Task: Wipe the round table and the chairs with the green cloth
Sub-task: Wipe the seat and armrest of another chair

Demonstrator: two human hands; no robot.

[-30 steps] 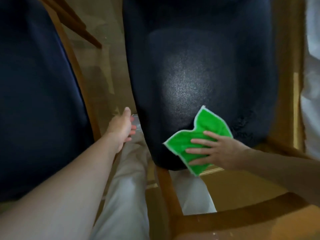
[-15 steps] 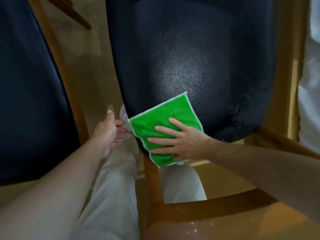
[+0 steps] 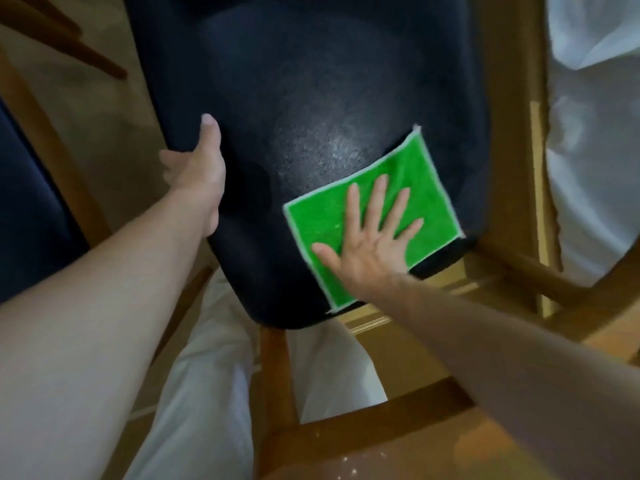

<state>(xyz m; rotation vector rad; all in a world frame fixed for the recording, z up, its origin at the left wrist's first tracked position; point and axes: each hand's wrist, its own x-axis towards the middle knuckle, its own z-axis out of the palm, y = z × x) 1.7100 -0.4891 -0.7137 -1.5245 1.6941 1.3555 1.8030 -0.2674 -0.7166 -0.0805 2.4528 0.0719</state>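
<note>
**Wiping the dark chair seat**

Nearest, the right hand [image 3: 372, 237] lies flat with fingers spread on the green cloth [image 3: 374, 216], pressing it to the chair seat [image 3: 311, 116] at its near right corner. Farther left, the left hand [image 3: 199, 174] grasps the seat's left edge, probably to steady the chair.

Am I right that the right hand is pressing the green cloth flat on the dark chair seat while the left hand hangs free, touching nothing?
Not quite. The head view shows the left hand gripping the edge of the dark chair seat, not hanging free. The rest holds: the right hand presses the green cloth flat on that seat.
</note>
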